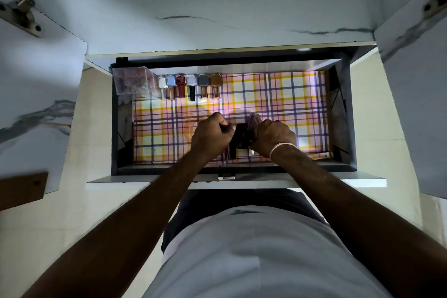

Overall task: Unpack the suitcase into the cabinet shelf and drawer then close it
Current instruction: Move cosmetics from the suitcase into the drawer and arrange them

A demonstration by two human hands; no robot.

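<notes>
We look straight down into an open drawer [113,128] in the middle of the frame, its floor covered by a checked liner [278,104] in pink, yellow and dark blue. Both of our hands are inside it, low and near the centre. Our left hand [211,136] is curled, its fingers closed on the left side of a bunch of small dark bottles [242,139]; our right hand [273,136], with a pale band [281,147] on the wrist, is curled round the right side of the same bunch, where a few reddish tips stick up above the knuckles. How many bottles we hold we cannot tell, as the hands cover most of them. In the upper left corner of the drawer sits a clear plastic box [131,80] with small reddish-brown things inside, and just right of it, along the back wall, a row of six nail polish bottles [189,86] lies side by side. Marbled grey cabinet doors [416,94] stand open at the left and right edges, with metal hinges [21,5] in the upper corners.
</notes>
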